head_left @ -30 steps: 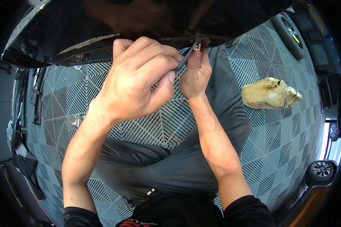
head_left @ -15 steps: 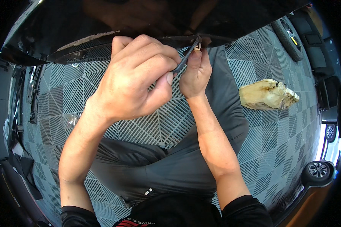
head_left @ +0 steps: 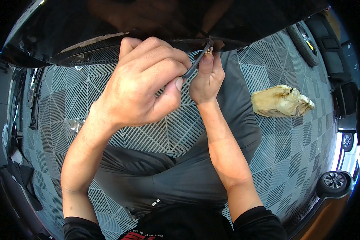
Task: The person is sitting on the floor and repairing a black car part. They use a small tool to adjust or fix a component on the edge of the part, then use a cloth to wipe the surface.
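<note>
A glossy black car body panel (head_left: 164,20) spans the top of the view, its lower edge just above my hands. My left hand (head_left: 148,84) is closed, pinching a thin dark rubber-like strip (head_left: 195,67) between thumb and fingers. From there the strip slants up to the right and meets the panel's lower edge. My right hand (head_left: 207,80) is closed at that upper end, its thumb pressed against a small light-coloured piece (head_left: 209,51) beside the strip. The fingertips of my right hand are partly hidden behind the thumb and the panel edge.
Below is a grey grated tile floor (head_left: 148,136). My crossed legs in dark trousers (head_left: 160,182) lie under my arms. A yellowed plastic jug (head_left: 282,101) lies to the right. Clear plastic (head_left: 74,126) sits at left; a loose wheel (head_left: 303,44) and dark seats (head_left: 330,52) are far right.
My view has shifted very slightly. Both hands keep the same hold on the strip and the small piece.
</note>
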### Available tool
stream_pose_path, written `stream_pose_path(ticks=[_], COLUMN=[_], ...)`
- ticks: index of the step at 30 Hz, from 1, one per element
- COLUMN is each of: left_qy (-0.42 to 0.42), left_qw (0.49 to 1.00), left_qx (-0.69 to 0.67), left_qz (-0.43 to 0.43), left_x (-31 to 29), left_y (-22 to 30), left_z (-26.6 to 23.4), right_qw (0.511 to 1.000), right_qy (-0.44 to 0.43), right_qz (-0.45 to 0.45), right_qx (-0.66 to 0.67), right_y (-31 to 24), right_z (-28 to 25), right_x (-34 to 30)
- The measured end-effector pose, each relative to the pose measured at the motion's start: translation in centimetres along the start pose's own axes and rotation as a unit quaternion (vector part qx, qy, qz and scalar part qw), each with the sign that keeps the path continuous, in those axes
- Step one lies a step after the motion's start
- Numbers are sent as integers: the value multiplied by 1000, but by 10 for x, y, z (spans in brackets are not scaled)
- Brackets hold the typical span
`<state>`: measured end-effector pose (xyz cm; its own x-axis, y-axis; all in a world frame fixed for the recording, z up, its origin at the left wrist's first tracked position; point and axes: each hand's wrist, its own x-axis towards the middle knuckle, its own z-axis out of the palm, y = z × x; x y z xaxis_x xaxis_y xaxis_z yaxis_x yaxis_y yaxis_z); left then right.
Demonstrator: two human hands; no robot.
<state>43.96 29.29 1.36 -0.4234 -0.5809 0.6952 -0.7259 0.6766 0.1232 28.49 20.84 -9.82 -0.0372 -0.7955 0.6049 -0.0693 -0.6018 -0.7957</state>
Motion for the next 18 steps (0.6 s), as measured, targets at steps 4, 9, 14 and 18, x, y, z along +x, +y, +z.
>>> stream_pose_path(ticks=[4,9,14,18], left_qy=[-2,6,18,22], left_qw=[1000,1000,999,999], left_qx=[-7,-10,-29,-31], left_qz=[0,6,-2,2], left_x=[1,-1,0,-1], left_y=[1,-2,-1,-3], left_z=[0,1,1,2], right_qw=[1000,1000,1000,1000], right_qy=[10,8,17,26], right_qz=[-2,10,-3,-15], right_qx=[-15,-17,-17,4], right_y=[2,-1,5,5], right_z=[1,1,2,6], right_x=[-2,-2,-1,0])
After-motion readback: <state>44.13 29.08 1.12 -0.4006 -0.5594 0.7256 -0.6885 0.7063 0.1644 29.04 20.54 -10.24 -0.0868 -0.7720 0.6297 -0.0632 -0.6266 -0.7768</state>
